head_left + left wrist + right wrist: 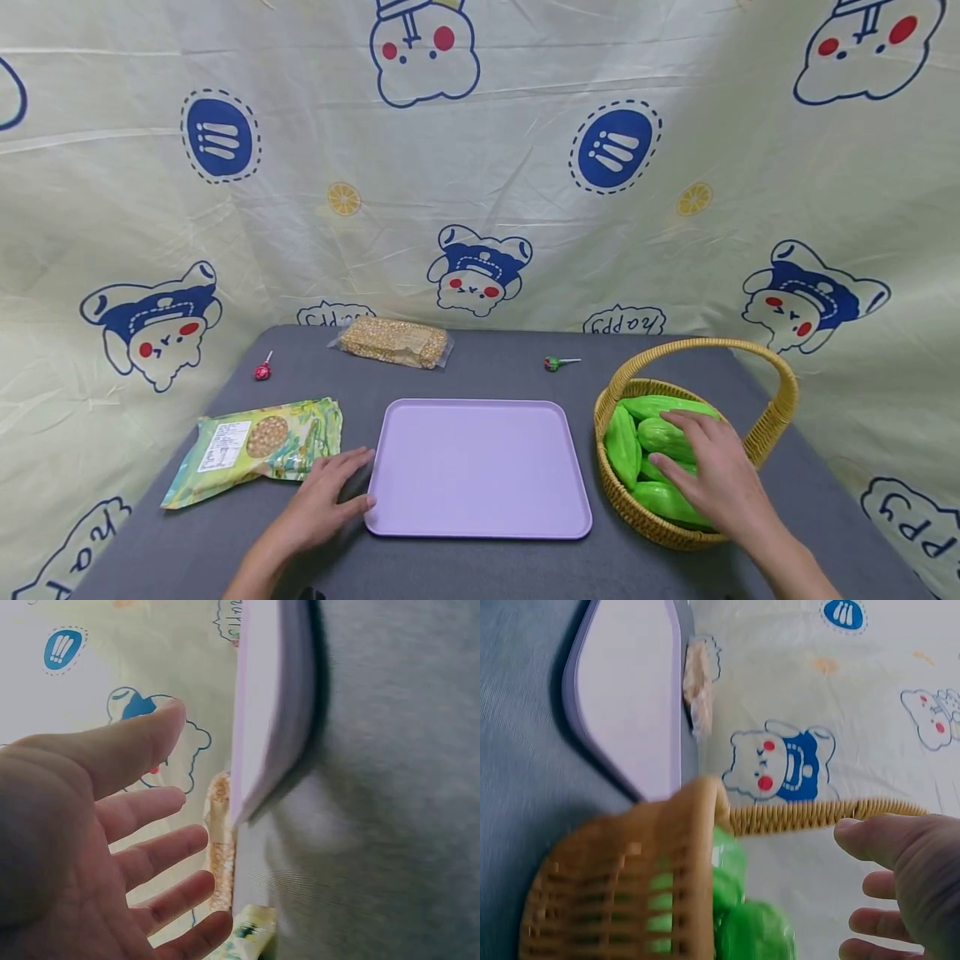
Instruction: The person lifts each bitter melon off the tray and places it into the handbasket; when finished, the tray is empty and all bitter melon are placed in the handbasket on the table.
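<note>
My left hand (318, 504) is beside the left edge of a lilac rectangular tray (480, 467), fingers spread and nothing held. In the left wrist view its palm and separated fingers show near the tray's side; whether a fingertip touches the rim I cannot tell. On the right stands a woven basket (656, 533) with a tall arched handle, holding several glossy green, long, ridged fruits (622, 446). Over them hovers my right hand (716, 475), thumb and fingers apart, gripping nothing. The right wrist view has this hand near the basket handle (795, 816), above the fruits.
Left of the tray lies a green and yellow printed bag (262, 446). Behind it are a clear pack of tan grains (393, 342), a red lollipop (262, 369) and a green lollipop (555, 364). A patterned curtain (480, 183) hangs behind the grey table (480, 571).
</note>
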Demonstrator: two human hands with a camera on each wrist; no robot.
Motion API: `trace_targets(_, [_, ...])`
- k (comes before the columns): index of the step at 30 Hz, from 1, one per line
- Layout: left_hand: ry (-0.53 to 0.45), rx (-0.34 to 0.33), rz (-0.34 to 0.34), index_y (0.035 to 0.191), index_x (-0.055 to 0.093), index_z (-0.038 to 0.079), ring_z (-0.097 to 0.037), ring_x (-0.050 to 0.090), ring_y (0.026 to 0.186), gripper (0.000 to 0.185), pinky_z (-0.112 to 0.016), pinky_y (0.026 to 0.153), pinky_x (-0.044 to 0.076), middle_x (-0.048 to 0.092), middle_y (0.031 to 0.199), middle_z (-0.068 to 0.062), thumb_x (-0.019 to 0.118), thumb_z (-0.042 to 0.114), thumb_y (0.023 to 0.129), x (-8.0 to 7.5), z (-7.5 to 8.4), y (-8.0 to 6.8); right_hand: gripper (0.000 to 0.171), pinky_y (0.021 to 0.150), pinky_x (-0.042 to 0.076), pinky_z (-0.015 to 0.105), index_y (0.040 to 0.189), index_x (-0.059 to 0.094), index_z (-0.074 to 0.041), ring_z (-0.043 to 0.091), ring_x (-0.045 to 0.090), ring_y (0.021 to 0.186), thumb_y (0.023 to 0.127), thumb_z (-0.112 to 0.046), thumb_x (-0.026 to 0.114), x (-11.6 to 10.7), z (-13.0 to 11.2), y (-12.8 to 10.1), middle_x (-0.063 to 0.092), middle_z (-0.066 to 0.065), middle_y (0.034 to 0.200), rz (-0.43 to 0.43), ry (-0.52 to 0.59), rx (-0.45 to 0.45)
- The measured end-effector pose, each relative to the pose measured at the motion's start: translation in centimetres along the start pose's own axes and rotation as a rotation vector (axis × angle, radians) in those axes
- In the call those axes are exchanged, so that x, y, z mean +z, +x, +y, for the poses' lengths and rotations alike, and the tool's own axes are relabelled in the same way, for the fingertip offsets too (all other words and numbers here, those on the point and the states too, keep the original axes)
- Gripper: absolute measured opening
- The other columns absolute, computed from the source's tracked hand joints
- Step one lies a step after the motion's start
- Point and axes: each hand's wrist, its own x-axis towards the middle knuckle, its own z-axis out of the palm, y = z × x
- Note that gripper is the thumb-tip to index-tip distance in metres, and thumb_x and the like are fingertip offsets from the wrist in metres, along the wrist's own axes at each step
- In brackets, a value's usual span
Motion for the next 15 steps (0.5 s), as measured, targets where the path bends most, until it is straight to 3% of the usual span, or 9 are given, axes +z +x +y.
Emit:
trace_targets(9, [0.005,0.015,0.036,0.135,0.052,0.01,-0.031,0.043,0.123,0.055,-0.055,0.099,0.037,0.051,0.14,-0.011,0.067,0.03,0.086,-0.6,1.1,0.5,0.053,0.085,0.037,0.05,0.116,0.06,-0.001,0.034,0.051,0.101,0.069,-0.017,0.081,1.1,-2.5,0.3,0.059,0.016,0.114,0.059,0.031,-0.065])
trace_targets(15, [0.047,0.074,0.138,0.136,0.05,0.009,-0.036,0.041,0.126,0.056,-0.058,0.1,0.035,0.049,0.14,-0.014,0.066,0.029,0.086,-0.7,1.9,0.6,0.052,0.086,0.035,0.05,0.115,0.061,-0.001,0.035,0.049,0.103,0.072,-0.024,0.079,2.2,-4.1,0.5,0.058,0.018,0.116,0.074,0.019,-0.092])
